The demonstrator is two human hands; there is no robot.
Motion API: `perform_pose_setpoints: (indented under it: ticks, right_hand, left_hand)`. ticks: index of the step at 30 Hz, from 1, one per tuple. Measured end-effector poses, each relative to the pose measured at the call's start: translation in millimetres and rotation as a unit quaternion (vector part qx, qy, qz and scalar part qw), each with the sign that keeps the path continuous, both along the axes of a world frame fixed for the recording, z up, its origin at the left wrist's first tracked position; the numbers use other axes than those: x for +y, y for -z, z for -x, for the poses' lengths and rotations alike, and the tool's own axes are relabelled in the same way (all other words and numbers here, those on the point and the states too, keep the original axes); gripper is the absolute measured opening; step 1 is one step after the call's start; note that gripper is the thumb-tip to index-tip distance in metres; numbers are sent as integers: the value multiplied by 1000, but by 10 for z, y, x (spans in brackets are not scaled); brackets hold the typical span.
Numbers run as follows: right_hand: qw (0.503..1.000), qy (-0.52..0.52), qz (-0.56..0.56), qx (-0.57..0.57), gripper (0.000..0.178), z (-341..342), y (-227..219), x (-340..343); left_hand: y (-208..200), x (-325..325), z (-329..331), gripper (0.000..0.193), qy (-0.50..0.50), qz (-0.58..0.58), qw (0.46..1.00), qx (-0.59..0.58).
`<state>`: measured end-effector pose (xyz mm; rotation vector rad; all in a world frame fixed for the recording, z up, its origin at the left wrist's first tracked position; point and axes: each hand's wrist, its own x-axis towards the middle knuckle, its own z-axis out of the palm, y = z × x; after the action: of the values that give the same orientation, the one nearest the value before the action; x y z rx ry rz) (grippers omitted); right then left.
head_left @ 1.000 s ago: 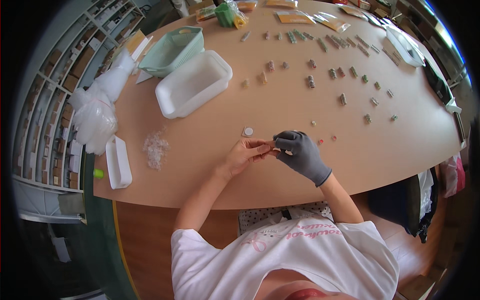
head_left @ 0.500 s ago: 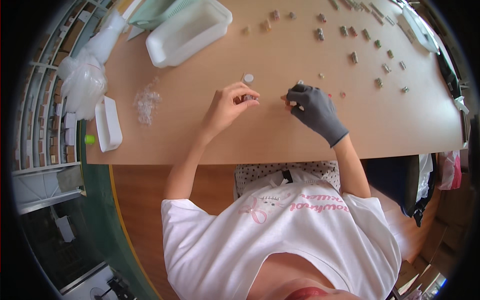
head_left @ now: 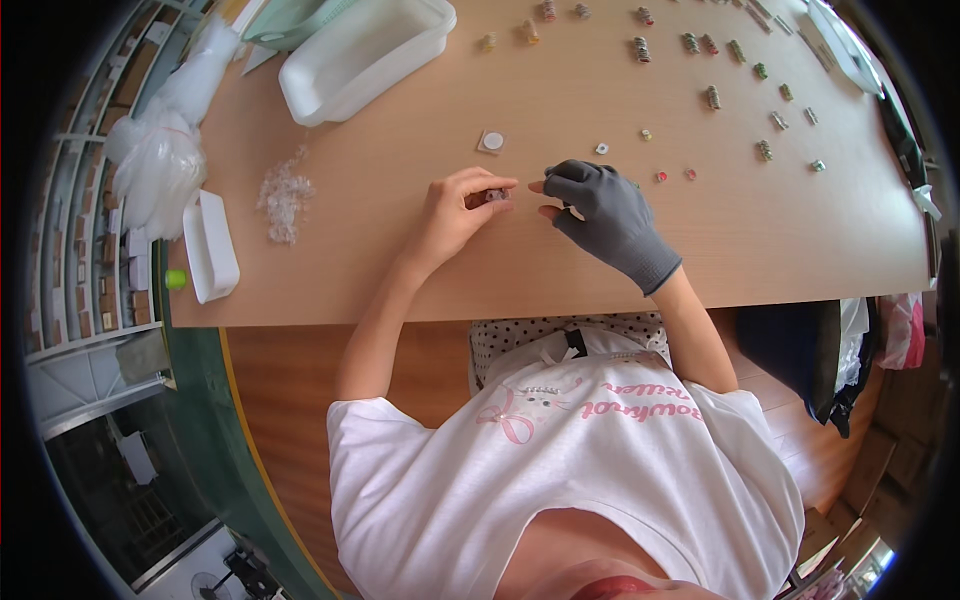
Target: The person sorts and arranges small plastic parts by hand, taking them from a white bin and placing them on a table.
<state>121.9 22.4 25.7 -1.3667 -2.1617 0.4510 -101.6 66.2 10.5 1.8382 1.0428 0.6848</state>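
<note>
My bare left hand (head_left: 456, 218) is closed, with thumb and fingers pinching a small shiny piece (head_left: 497, 196), partly hidden and too small to name surely. My right hand (head_left: 612, 222), in a grey glove with bare thumb and index fingertips, hovers just to its right. Its thumb and index finger are apart, and I see nothing between them. Beyond my left fingers lies a small square with a white disc (head_left: 493, 141). Past the glove are a small white ring-like piece (head_left: 601, 149), a yellowish one (head_left: 646, 134) and two red ones (head_left: 661, 176).
Several small metallic, coil-like cylinders (head_left: 641, 49) stand or lie across the far right of the table (head_left: 400, 290). A large white tub (head_left: 370, 75) is at the far left. Nearer are a clear plastic scrap pile (head_left: 286, 205), a narrow white tray (head_left: 211, 245) and clear bags (head_left: 160, 170).
My right hand has moved left toward my left hand, uncovering the white and red small pieces. The square with the white disc shows more fully. My left hand keeps its pinch.
</note>
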Motion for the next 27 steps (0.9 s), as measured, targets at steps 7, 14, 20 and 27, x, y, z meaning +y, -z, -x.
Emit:
perform_pose_setpoints:
  ticks: [7, 14, 20, 27]
  right_hand:
    - [997, -24, -50, 53, 15, 193, 48, 164]
    - [997, -31, -38, 55, 11, 194, -48, 220]
    - [995, -10, -76, -69, 20, 30, 90, 369]
    - [992, -80, -11, 96, 24, 275, -74, 266]
  left_hand:
    - [-67, -25, 27, 20, -3, 224, 963, -150]
    - [80, -38, 178, 13, 14, 236, 945, -226]
    - [102, -20, 208, 16, -49, 360, 842, -399]
    - [154, -43, 194, 16, -29, 356, 856, -373]
